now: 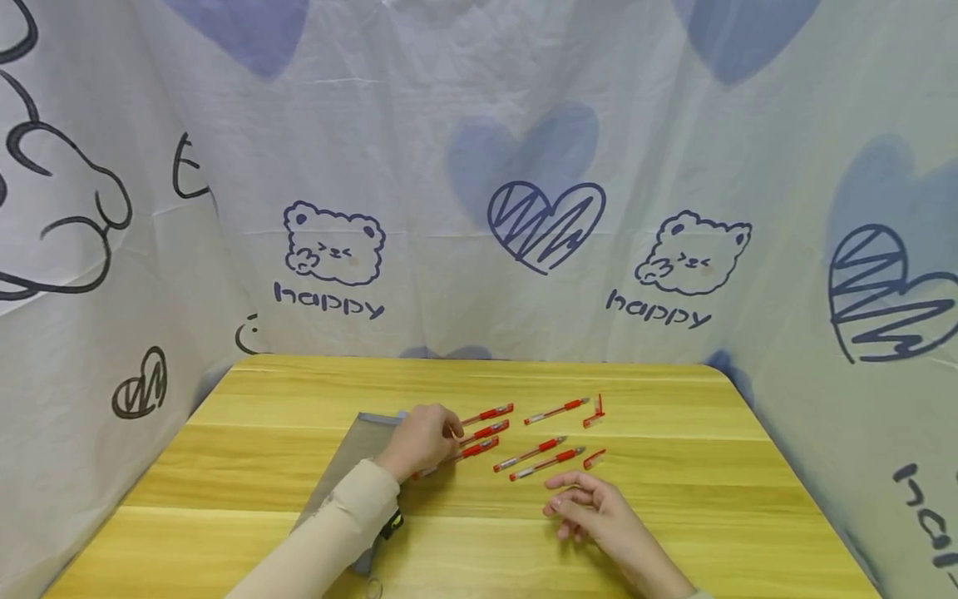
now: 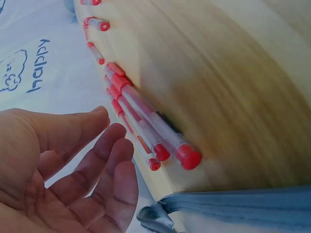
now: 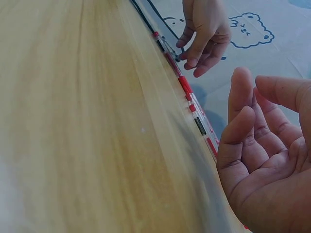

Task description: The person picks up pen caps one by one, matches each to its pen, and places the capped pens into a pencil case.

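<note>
My left hand (image 1: 421,437) is over the lower ends of three capped red pens (image 1: 496,412), fingers bent and thumb near the fingertips. The left wrist view shows nothing between those fingers, with the pens' red end plugs (image 2: 188,157) just beyond them. To the right lie three uncapped red pens (image 1: 560,410), tips pointing away to the right. Loose red caps (image 1: 595,458) lie past those tips. Near the uncapped pens my right hand (image 1: 599,512) hovers with loosely curled fingers, holding nothing.
A grey zippered pouch (image 1: 348,457) lies on the left of the wooden table (image 1: 674,516), partly under my left forearm. Its zipper edge (image 2: 233,201) shows in the left wrist view. A white printed curtain (image 1: 419,166) surrounds the table's back and sides.
</note>
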Demonstrator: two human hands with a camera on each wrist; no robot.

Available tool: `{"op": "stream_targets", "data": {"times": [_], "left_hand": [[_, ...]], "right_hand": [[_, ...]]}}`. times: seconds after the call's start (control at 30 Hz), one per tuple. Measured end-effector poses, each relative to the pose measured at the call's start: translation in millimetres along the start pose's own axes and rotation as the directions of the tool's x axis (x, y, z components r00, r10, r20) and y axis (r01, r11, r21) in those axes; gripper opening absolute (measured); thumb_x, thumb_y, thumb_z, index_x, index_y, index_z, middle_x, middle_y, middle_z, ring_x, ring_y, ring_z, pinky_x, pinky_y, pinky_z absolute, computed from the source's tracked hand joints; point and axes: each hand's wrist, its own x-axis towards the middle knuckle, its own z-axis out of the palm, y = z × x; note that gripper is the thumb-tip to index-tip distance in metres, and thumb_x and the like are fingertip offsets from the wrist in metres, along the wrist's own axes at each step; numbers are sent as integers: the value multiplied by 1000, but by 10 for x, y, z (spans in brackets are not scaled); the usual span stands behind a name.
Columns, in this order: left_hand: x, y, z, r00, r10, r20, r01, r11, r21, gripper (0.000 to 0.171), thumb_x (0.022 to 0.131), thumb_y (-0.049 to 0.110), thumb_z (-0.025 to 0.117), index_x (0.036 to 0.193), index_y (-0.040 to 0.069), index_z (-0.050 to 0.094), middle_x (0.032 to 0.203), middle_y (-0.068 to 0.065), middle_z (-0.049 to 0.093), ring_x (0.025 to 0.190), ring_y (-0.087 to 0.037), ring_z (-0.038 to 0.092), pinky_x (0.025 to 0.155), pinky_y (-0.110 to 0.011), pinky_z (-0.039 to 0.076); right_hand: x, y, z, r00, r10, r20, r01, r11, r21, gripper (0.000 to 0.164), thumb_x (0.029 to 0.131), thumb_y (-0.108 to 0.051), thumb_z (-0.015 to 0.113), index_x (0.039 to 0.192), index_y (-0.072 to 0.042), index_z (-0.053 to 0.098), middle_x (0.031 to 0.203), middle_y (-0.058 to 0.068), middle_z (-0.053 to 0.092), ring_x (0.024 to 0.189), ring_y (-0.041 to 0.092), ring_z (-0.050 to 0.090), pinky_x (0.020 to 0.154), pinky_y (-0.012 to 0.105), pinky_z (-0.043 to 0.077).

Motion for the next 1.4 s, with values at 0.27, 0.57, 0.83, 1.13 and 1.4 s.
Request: {"op": "stream_targets", "data": {"times": [0.27,0.57,0.83,1.13,1.4], "left_hand": [[-21,5,-67,999,-13,47,18,995,-100,12,92,1,78,101,9,82,88,-2,76,80,-15,66,76,-37,58],[-43,37,-118,990,-1,142,39,963,-267,15,96,3,74,108,7,81,89,-3,74,75,-15,65,69,-31,54],[-56,54,-133,971,21,239,89,894,-438,18,99,7,74,117,3,77,90,-9,72,73,-29,70,64,-37,57],[-50,98,-105,964,18,267,105,890,-443,22,99,6,75,120,4,77,95,-13,75,77,-27,71,69,-38,58],[-19,145,-30,964,62,260,61,896,-440,23,97,4,75,120,3,78,93,-11,73,77,-26,72,73,-42,62]], "right_hand": [[-32,-14,-26,1000,11,-15,-11,1000,6,49,107,-17,65,145,10,50,112,9,79,76,9,71,67,22,55],[-49,-7,-65,999,23,-29,-23,1000,7,50,107,-17,64,146,10,49,111,7,79,76,9,70,67,22,55],[-63,16,-128,999,15,-32,-15,1000,11,49,107,-17,64,145,10,49,109,4,79,75,8,70,67,21,54],[-67,19,-197,999,25,-47,-25,1000,2,48,107,-18,65,144,9,51,109,4,79,75,8,70,67,21,54],[-55,4,-321,997,29,-73,-29,1000,3,44,108,-17,64,142,7,52,107,-1,79,76,8,70,66,21,53]]}}
